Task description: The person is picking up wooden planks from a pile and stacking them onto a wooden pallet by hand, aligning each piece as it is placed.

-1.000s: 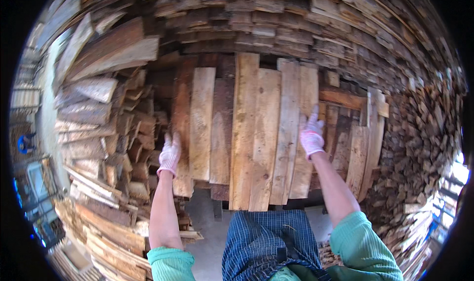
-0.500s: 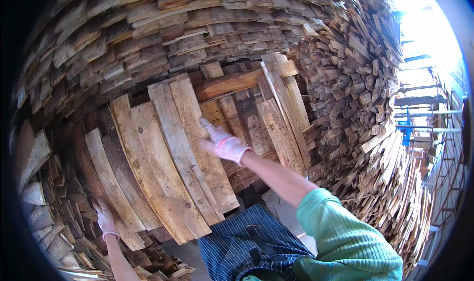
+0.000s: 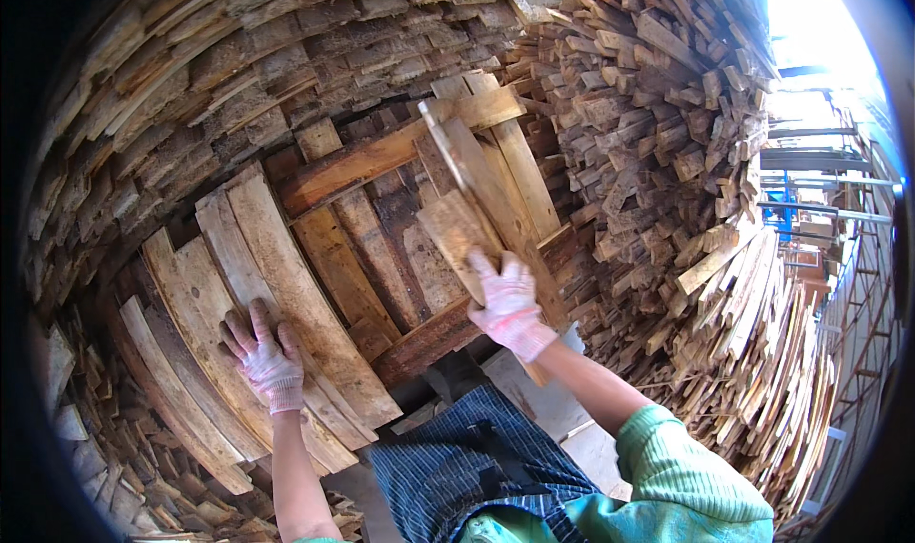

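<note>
1. Background: stacked boards (image 3: pixel 257 57) stand beyond both grips; a wood pile (image 3: pixel 658 133) rises right of the right grip, ends facing out, probably for tight packing.
2. Between the grips I see a slatted wooden surface (image 3: pixel 334 257), crossed by a reddish beam (image 3: pixel 357 166) on the far side and a dark beam (image 3: pixel 429 338) on the near side.
3. Left grip (image 3: pixel 265 360): fingers spread wide, palm down, nothing enclosed. Looks like steadying or leaning, not clasping.
4. Pale boards (image 3: pixel 295 286) run side by side under the left grip and out to both sides; likely laid parallel to sit evenly.
5. Right grip (image 3: pixel 510 303): fingers over the near end of a short board (image 3: pixel 453 236), which extends beyond it. Can't tell if it's closed around the edge.
6. Long board (image 3: pixel 488 188) lies just right of the short one, tight past the right grip.
</note>
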Available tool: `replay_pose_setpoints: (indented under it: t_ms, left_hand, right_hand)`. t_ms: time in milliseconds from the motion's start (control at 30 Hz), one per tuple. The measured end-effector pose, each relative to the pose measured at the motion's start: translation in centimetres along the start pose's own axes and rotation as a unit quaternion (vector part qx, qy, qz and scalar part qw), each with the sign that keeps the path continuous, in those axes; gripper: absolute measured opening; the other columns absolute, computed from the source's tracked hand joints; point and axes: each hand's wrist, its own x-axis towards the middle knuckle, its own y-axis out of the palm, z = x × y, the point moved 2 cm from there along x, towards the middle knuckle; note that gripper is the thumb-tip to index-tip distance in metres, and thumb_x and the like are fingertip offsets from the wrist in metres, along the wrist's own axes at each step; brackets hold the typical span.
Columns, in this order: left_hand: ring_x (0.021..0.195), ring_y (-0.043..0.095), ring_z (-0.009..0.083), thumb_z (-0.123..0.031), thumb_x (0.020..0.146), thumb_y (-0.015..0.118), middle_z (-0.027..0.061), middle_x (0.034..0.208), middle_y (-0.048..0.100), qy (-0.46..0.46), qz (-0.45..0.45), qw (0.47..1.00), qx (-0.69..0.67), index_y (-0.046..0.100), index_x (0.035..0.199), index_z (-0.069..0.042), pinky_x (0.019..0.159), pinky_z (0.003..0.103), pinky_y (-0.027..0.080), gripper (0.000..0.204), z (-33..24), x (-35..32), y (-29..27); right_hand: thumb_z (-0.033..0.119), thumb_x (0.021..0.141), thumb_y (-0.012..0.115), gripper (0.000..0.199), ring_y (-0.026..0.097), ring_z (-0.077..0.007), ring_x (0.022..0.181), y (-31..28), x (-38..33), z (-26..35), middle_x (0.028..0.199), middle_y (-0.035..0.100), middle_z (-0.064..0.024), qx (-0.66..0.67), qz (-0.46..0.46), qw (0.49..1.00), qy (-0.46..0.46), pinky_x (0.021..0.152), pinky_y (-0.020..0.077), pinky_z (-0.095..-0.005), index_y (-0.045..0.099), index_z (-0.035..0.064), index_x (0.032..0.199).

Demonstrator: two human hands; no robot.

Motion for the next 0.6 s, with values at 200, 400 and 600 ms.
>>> replay_pose_setpoints:
  t_ms: [200, 400, 600]
  left_hand:
    - [0.144, 0.03, 0.0518, -0.043, 0.101, 0.05, 0.0259, 0.157, 0.035, 0.008, 0.002, 1.0, 0.03, 0.036, 0.158, -0.022, 0.12, 0.067, 0.018, 0.063, -0.2, -0.2, 0.5]
    - [0.144, 0.03, 0.0529, -0.043, 0.099, 0.052, 0.0259, 0.158, 0.034, -0.016, 0.021, 1.0, 0.006, 0.042, 0.153, -0.021, 0.119, 0.067, 0.021, 0.059, -0.5, 0.2, 0.6]
    - [0.146, 0.027, 0.0514, -0.04, 0.096, 0.055, 0.0273, 0.156, 0.034, -0.021, 0.035, 0.999, 0.01, 0.046, 0.15, -0.016, 0.12, 0.066, 0.018, 0.059, -0.5, 0.3, -0.9]
  right_hand:
    - [0.034, 0.08, 0.08, 0.099, 0.035, -0.0464, 0.142, -5.8, 8.6, -9.6, 0.153, 0.031, -0.0302, 0.192, 0.003, 0.981, 0.002, 0.119, 0.0336, -0.0513, 0.025, 0.0247, 0.162]
    - [0.043, 0.078, 0.083, 0.115, 0.032, -0.0516, 0.144, 1.0, 12.1, -12.4, 0.151, 0.03, -0.0387, 0.216, 0.025, 0.976, -0.006, 0.12, 0.0306, -0.0495, 0.009, 0.0249, 0.165]
    - [0.025, 0.078, 0.083, 0.105, 0.054, -0.0491, 0.115, -3.3, 6.3, -2.5, 0.128, 0.045, -0.0304, 0.181, -0.038, 0.983, 0.005, 0.106, 0.0452, -0.0489, 0.023, 0.0239, 0.163]
